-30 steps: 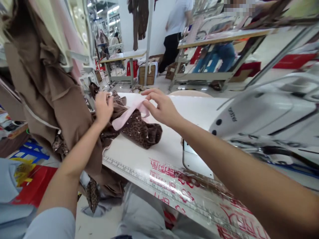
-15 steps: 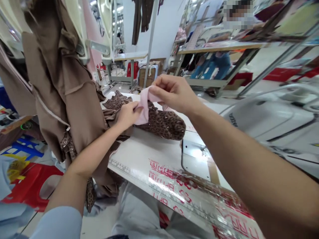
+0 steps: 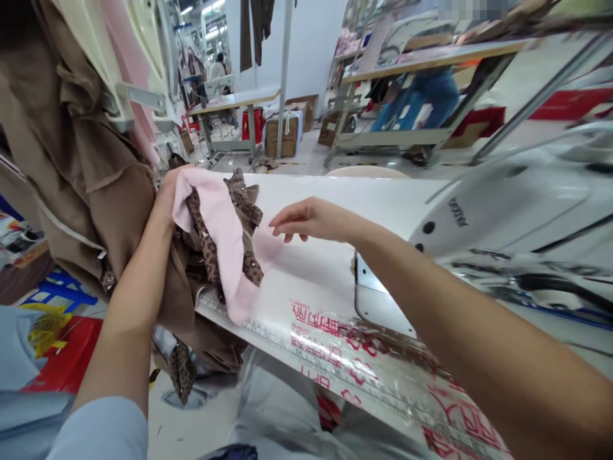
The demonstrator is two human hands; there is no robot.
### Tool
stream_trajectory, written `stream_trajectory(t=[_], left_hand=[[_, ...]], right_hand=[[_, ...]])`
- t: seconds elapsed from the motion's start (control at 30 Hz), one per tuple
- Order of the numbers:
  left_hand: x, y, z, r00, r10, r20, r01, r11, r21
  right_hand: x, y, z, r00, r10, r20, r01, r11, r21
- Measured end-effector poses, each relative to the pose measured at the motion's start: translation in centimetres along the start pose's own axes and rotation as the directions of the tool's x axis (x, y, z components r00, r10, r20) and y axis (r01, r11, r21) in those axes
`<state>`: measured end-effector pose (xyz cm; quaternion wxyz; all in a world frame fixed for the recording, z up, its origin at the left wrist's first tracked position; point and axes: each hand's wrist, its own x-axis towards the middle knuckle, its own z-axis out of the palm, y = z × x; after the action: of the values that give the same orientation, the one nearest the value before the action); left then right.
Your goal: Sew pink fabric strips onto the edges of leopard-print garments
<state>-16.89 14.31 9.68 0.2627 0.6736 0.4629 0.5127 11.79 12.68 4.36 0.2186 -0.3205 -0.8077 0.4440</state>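
1. The pink-lined leopard-print fabric [image 3: 218, 236] is clamped in the left grip [image 3: 163, 207] at the desk's [image 3: 345, 204] left edge.
2. Its long axis is directed toward the desk's near edge.
3. The right grip [image 3: 311, 220] is held open, just right of the fabric.

Ceiling lamps [image 3: 211, 9] give bright, even light with few shadows. Glare streaks the plastic sheet [image 3: 345, 358] on the counter [image 3: 393, 204], the pink cloth [image 3: 215, 236] looks sharp, and the wide lens bends and blurs the machine [image 3: 507, 204] at right.
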Motion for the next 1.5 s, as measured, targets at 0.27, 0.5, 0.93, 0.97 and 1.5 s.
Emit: stream_trajectory(t=[0.27, 0.5, 0.93, 0.97, 1.5], left_hand=[[-1.7, 0.3, -2.7, 0.938, 0.109, 0.33, -0.079, 0.992, -0.103], [-3.8, 1.2, -3.1, 0.847, 0.139, 0.513, -0.296, 0.925, 0.237], [-13.1, 0.2, 4.7, 0.689, -0.048, 0.724, -0.636, 0.438, 0.635], [-13.1, 0.1, 4.9, 0.682, -0.038, 0.731, -0.654, 0.417, 0.632], [-16.2, -1.1, 5.9, 0.752, 0.335, 0.567, -0.658, 0.425, 0.622]], right_hand=[[-1.5, 1.3, 10.2, 0.98, -0.197, 0.033, 0.2, 0.962, -0.184], [-3.1, 3.7, 6.6, 0.909, -0.149, -0.39, -0.11, 0.815, -0.569], [-5.2, 1.0, 5.5, 0.923, -0.378, -0.071, 0.186, 0.599, -0.779], [-4.8, 0.9, 5.8, 0.926, -0.378, -0.006, 0.245, 0.612, -0.752], [-4.2, 3.4, 9.5, 0.92, -0.391, -0.027, 0.237, 0.61, -0.756]])
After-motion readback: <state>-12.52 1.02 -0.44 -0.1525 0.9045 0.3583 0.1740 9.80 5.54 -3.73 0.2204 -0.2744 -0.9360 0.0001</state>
